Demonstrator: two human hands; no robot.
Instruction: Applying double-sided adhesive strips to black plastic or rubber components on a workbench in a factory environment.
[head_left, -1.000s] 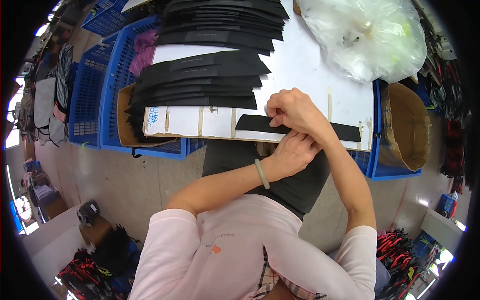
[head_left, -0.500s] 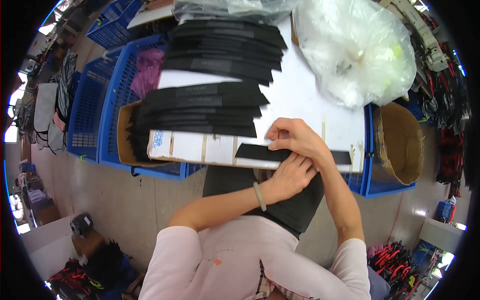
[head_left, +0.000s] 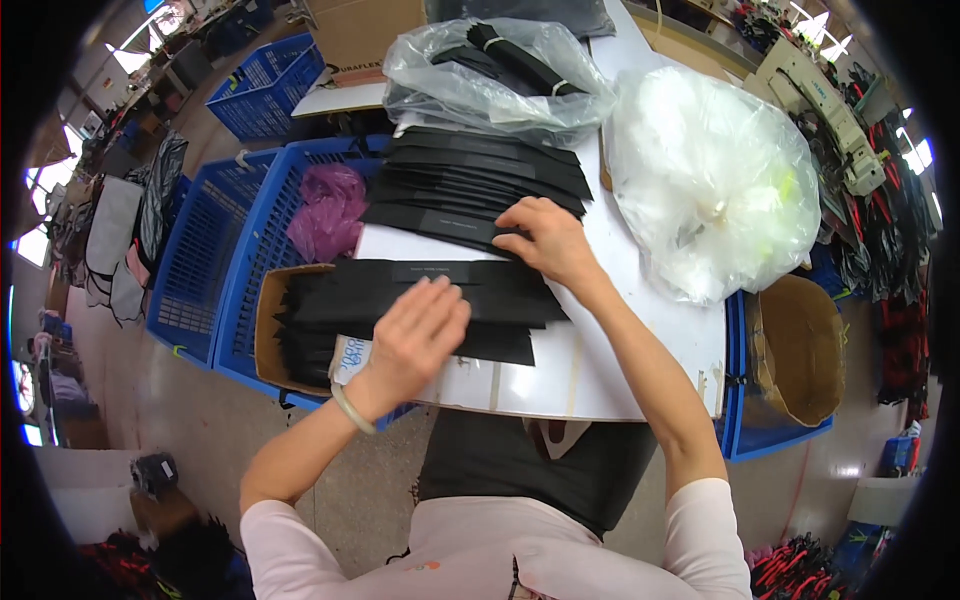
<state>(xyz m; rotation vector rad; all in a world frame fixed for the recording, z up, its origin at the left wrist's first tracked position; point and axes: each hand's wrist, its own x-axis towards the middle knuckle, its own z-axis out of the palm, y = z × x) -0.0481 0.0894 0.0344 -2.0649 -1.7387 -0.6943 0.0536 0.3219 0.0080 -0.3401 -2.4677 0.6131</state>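
Note:
Two rows of overlapping black fabric strips lie on the white tabletop [head_left: 615, 370]. My left hand [head_left: 415, 335], a pale bangle [head_left: 352, 410] on its wrist, lies fairly flat on the near pile of strips [head_left: 500, 290], fingers stretched out. At the right end of the far row of strips [head_left: 470, 165], my right hand [head_left: 550, 240] has its thumb and fingers closed around the edge of the front black fabric strip [head_left: 430, 222]. Part of that edge is hidden by the fingers. The near pile's left end hangs over a cardboard box [head_left: 268, 325].
Blue plastic crates [head_left: 232, 300] stand left of the table, one with a purple plastic bag [head_left: 330, 212]. A big clear bag [head_left: 715, 190] bulges at the back right. Another clear bag [head_left: 410, 60] holds black bundles. An open carton [head_left: 800, 350] sits at the right.
Both hands have left the single strip at the table's front edge, which no longer lies there. My left hand moved left onto the near pile; my right reached to the far row. The view shifted.

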